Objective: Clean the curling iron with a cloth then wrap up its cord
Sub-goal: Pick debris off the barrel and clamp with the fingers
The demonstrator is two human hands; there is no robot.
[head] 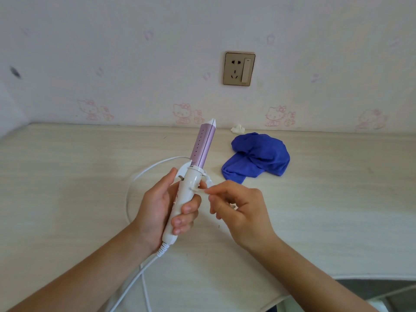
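Pale wooden tabletop [67,176]: left hand [157,206] grips curling iron [191,183] upright by its handle, right hand [238,208] pinches white cord [135,183] beside it, blue cloth [256,156] lying beyond; slack loop may snag or unwind.

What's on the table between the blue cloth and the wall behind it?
In the head view, one small crumpled white scrap lies at the table's back edge, just behind the blue cloth. The rest of that strip is bare.

I see the curling iron [198,167], lilac barrel tilted upward, its white cord [144,273] looping loose; the blue cloth [256,156] lies crumpled beyond.
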